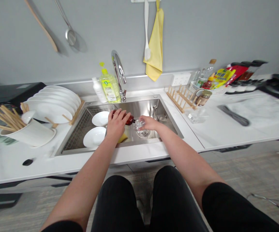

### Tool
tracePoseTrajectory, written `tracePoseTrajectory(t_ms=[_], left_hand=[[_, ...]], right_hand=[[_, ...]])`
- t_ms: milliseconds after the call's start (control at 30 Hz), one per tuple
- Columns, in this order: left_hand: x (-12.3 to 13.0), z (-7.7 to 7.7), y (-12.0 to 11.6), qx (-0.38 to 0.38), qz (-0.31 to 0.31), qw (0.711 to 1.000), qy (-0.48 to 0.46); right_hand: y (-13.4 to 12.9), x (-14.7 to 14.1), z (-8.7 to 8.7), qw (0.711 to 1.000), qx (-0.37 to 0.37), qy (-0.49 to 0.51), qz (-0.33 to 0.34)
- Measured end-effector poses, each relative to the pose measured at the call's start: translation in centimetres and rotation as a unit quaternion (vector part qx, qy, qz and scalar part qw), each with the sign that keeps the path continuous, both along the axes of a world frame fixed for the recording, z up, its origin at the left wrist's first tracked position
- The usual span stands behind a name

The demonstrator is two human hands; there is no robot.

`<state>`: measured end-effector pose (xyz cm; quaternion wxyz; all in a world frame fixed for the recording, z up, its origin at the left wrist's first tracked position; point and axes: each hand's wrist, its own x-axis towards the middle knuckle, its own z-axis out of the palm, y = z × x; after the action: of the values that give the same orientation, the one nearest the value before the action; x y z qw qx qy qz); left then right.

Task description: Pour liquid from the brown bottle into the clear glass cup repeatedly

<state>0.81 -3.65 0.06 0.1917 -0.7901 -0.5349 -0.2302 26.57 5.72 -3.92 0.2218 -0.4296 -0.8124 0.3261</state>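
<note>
Brown bottle (129, 120), tilted nearly onto its side, was at the centre of the frame, above the sink (169, 124). The left hand (117, 120) grasped it from above, fingers curled over its body, so that its neck and black tip stuck out to the right of the fingertips. That tip pointed at the mouth of a small clear cup (138, 123), just beside it; whether the two touched could not be told. The right hand (149, 123) gripped the cup from its right side, fingers wrapped about it, above the drain (143, 133). Whether the cup held any liquid could not be made out.

Left of the bottle, two white dishes (94, 136) sat in the sink, one above the other in the frame, and something yellow (123, 138) showed below the left hand. Behind the sink stood a faucet (117, 69), with a pump bottle of yellow-green liquid (110, 87) and a white bottle (98, 90) to its left.

At the left of the frame, a wooden rack (78, 111) held a row of white plates (51, 103), and a white holder (30, 135) nearer the edge was full of chopsticks (8, 119). At the upper right, a white basket (219, 91) contained a yellow packet (223, 76), near a lidded jar (205, 97).
</note>
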Motion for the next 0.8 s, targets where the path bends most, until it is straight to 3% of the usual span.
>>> tracePoseTrajectory(t_ms=[800], left_hand=[[-0.33,0.07,-0.04,-0.007,-0.038,0.999,-0.01]], right_hand=[[-0.06,0.09,0.24,0.999,-0.016,0.005,0.028]])
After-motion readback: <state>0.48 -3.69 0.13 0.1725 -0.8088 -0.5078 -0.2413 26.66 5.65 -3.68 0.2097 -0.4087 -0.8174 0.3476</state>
